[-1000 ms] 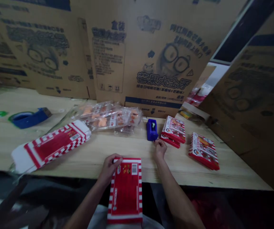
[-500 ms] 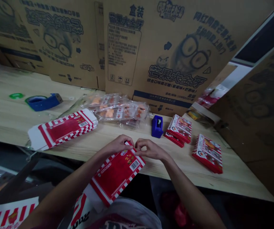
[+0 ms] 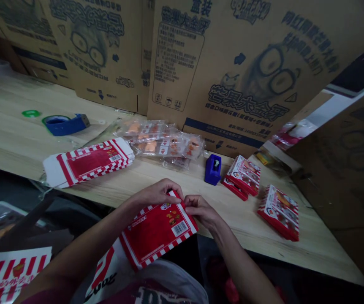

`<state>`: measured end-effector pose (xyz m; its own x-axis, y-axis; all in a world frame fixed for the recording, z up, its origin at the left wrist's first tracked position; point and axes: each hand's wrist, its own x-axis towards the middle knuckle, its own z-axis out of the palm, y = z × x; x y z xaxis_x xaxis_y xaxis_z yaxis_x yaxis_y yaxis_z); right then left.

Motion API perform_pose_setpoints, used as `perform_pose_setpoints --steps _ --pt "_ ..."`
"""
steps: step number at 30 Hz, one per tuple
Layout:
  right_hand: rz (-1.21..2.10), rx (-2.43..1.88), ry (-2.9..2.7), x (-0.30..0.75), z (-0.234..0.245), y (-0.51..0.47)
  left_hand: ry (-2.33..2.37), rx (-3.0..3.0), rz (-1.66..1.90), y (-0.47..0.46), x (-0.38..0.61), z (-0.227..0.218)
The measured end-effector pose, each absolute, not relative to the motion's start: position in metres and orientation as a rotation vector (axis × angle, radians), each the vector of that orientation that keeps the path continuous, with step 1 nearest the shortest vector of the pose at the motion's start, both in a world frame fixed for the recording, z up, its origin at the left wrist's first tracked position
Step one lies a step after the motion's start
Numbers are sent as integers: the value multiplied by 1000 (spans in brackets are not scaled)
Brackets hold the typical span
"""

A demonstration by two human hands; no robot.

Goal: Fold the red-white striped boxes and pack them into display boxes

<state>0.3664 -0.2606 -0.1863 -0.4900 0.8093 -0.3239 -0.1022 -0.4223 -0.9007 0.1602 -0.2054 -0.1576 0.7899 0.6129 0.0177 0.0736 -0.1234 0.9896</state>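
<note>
A red and white striped carton (image 3: 158, 234) with a barcode is tilted over the table's front edge, its white flap toward my body. My left hand (image 3: 166, 193) grips its upper edge, fingers curled over the corner. Against the end of the same carton, my right hand (image 3: 201, 210) is closed, thumb and fingers pinching at the edge. The fingertips of both hands nearly meet there. What lies under the fingers is partly hidden.
Flat striped cartons (image 3: 90, 162) lie stacked at left, beside clear packets (image 3: 166, 141). Blue tape dispensers (image 3: 66, 124) (image 3: 213, 169) and filled red boxes (image 3: 243, 175) (image 3: 280, 211) stand on the table (image 3: 7, 139). Large cardboard boxes (image 3: 175, 63) wall the back.
My right hand has closed in, its fingers curling lower against the carton's end. The carton has tilted slightly. The whole view has shifted a little.
</note>
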Motion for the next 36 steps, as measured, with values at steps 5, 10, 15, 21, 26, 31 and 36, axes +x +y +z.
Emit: perform_pose_setpoints --steps 5,10,15,21,26,31,36 --pt "2184 -869 -782 355 -198 -271 431 1698 486 -206 149 -132" --pt "1933 -869 -812 359 -197 -256 962 1188 1243 -205 120 -143" --pt "1824 -1076 -1234 355 -211 -229 1431 936 1532 -232 80 -193" --pt "1154 -1352 -1867 323 -209 -175 1845 1874 1063 -259 43 -215" --pt "749 -1141 -2201 265 -156 -95 1369 2324 543 -234 62 -192" --pt "298 -1150 -2499 181 -129 18 920 2546 381 -209 92 -204" --pt "179 -1464 -2581 128 -135 101 936 2569 541 -196 117 -271"
